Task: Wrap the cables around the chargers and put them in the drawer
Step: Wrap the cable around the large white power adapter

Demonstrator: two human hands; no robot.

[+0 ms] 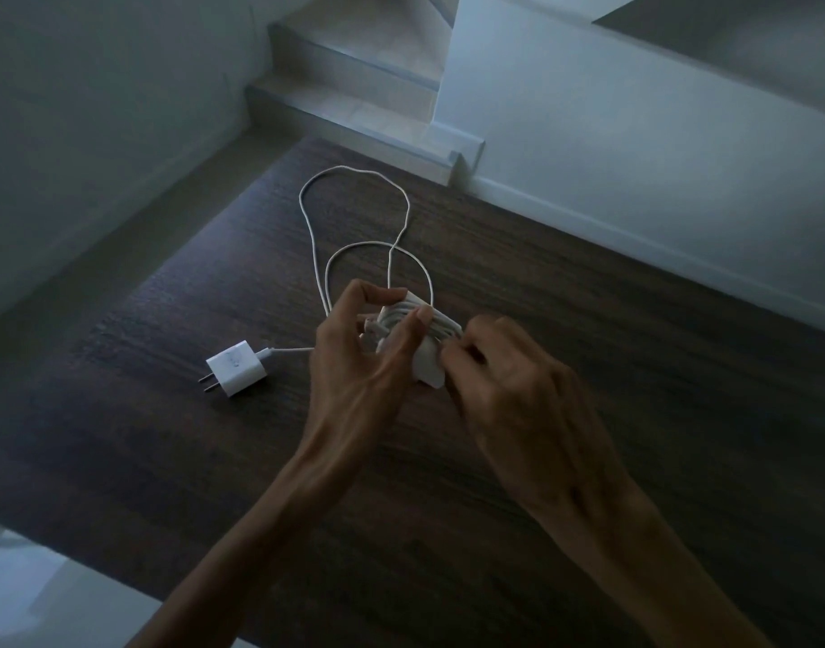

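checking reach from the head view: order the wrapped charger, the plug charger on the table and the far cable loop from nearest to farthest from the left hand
1. Wrapped charger: held in the left hand.
2. Plug charger: on the table, to the hand's left.
3. Far cable loop: beyond the hand, toward the stairs.

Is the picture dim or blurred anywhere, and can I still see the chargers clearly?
Head view: dim overall with a bluish cast; wide-angle bending at the edges; the stairs look soft. The loose charger on the dark table reads clearly; the wrapped charger is partly hidden by the left hand and right hand.
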